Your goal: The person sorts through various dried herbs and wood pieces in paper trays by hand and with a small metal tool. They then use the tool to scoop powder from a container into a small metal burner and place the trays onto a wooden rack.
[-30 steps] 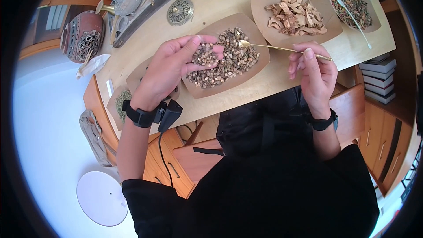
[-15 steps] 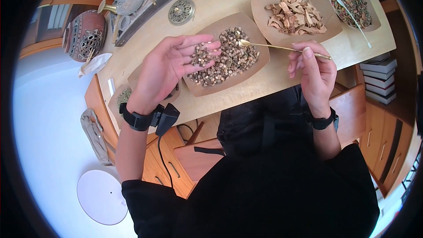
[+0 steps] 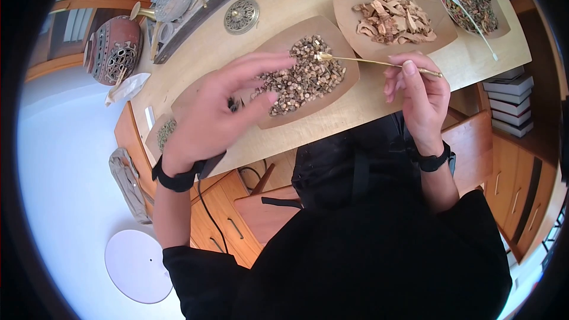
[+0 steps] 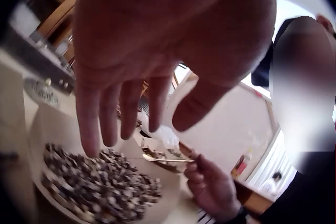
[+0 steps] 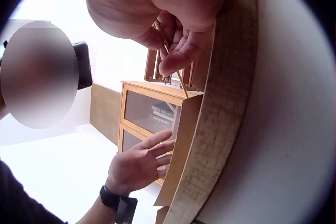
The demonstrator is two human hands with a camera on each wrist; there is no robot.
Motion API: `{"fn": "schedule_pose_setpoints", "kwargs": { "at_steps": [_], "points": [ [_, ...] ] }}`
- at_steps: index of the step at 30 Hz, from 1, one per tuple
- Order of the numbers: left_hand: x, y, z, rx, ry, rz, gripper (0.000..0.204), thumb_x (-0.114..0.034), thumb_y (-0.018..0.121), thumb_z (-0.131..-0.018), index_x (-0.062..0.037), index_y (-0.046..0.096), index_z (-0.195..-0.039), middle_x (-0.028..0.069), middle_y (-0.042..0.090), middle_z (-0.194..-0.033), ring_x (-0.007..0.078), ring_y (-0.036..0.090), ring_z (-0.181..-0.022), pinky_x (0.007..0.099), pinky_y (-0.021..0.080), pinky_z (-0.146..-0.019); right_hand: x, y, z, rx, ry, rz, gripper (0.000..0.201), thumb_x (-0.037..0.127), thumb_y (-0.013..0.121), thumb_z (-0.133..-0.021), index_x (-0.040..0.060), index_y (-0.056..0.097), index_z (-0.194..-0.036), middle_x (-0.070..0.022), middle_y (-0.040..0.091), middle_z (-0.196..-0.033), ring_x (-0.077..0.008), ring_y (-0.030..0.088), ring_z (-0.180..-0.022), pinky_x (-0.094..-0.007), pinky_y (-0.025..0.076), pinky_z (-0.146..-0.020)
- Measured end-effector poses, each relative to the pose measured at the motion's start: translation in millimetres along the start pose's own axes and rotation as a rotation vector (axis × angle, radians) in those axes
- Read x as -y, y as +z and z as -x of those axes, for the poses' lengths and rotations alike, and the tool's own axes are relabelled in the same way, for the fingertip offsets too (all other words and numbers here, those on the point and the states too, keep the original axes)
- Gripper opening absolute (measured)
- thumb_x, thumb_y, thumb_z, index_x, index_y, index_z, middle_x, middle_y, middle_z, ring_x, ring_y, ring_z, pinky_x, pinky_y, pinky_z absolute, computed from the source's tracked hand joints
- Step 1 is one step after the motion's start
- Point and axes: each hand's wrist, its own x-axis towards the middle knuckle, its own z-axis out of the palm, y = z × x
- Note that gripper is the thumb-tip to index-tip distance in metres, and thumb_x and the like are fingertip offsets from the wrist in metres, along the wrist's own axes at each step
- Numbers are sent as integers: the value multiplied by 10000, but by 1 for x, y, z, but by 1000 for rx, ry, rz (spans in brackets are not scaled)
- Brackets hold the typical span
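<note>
My left hand (image 3: 222,109) is over the left part of a brown tray (image 3: 347,35) heaped with small chopped dried stems (image 3: 311,77). Its fingers are spread, and the left wrist view shows the palm (image 4: 168,24) holding nothing. Between thumb and fingers, my right hand (image 3: 424,95) pinches the thin handle of a long brass spoon (image 3: 367,61). The small spoon bowl reaches over the chopped stems at the far side of the heap. In the right wrist view the spoon's handle (image 5: 181,79) runs down past the fingertips, its bowl hidden behind the tray wall.
To the right stand a tray of pale dried slices (image 3: 397,18) and a tray of mixed dried herbs (image 3: 474,12) with a light-coloured thin spoon (image 3: 471,21) across it. Left lies a tray of green herb (image 3: 166,133). Behind are a pierced metal disc (image 3: 242,16) and a red pot (image 3: 115,50).
My left hand held a palmful of chopped stems, opened out flat, then turned over; the stems have left it. My right hand and the spoon have stayed nearly still.
</note>
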Motion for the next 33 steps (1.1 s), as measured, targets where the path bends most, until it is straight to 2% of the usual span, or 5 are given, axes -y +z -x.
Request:
{"fn": "schedule_pose_setpoints", "kwargs": {
  "at_steps": [3,10,22,28,33],
  "points": [
    [-3,13,0,-11,127,-585,655,16,678,-825,-170,562,-1442,147,484,-1510,340,505,-1351,436,432,-1103,0,0,0,1,0,3,212,103,545,-1049,-44,674,-1133,-107,668,-918,-123,641,-723,-254,519,-620],
    [15,24,-22,15,216,-684,720,85,663,-724,-163,578,-1395,164,458,-1460,375,473,-1332,419,448,-1057,-1,-1,0,0,-4,3,215,110,551,-1049,-45,674,-1132,-111,672,-918,-127,644,-721,-259,521,-619],
    [23,26,-41,56,183,-521,328,64,642,-694,-23,652,-1010,117,583,-1046,329,567,-1067,376,468,-905,-1,-1,0,-4,0,-6,210,102,545,-1049,-44,673,-1130,-111,680,-920,-126,647,-722,-259,522,-620],
    [28,19,-40,11,52,-358,304,88,655,-749,9,688,-1041,119,682,-996,244,670,-896,317,519,-797,-2,-1,0,0,-12,-1,205,94,545,-1048,-43,675,-1128,-104,677,-914,-124,643,-717,-256,521,-616],
    [38,17,-37,-48,-118,-27,212,34,637,-921,31,701,-1122,90,715,-1094,149,679,-990,259,554,-870,-1,0,0,-3,-14,0,208,100,548,-1049,-43,675,-1130,-102,674,-911,-123,641,-715,-257,520,-617]
  ]
}}
